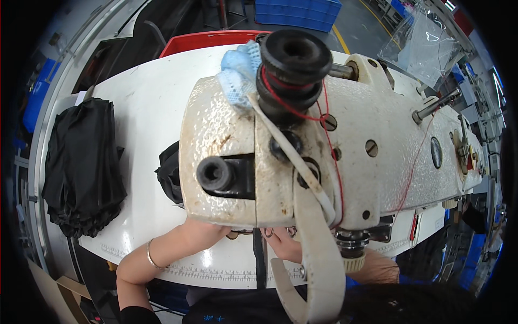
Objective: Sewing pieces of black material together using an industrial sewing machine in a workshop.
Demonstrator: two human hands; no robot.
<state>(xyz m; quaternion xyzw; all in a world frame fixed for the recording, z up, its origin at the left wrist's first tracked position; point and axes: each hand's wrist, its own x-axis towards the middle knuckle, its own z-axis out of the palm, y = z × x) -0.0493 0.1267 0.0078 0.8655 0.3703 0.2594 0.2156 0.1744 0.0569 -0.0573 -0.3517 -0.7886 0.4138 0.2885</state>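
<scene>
Head view showed one white table (145, 81), curved by the lens, bearing one cream-coloured sewing machine (232, 124) that reached from the middle toward the table's right edge. One blue crate (297, 15) stood on the floor well past the far edge, and one red bin (199, 40) sat just beyond that edge. Of black cloth there were two piles: one large stack (83, 167) at the left edge, and one smaller bundle (170, 174), partly hidden behind the machine's head. Two hands worked close to the near edge; the left hand (205, 235) and the right hand (286, 245) both had their fingers covered by the machine, so whether either was grasping anything I could not tell. One narrow black strip (260, 259) ran from under the machine to the near edge, between the hands, to the right of the left one and just beside the right one. One light-blue cloth (237, 75) was bunched against the machine's top, one bracelet (154, 255) circled the left wrist, and red thread (337, 178) trailed down the machine.
</scene>
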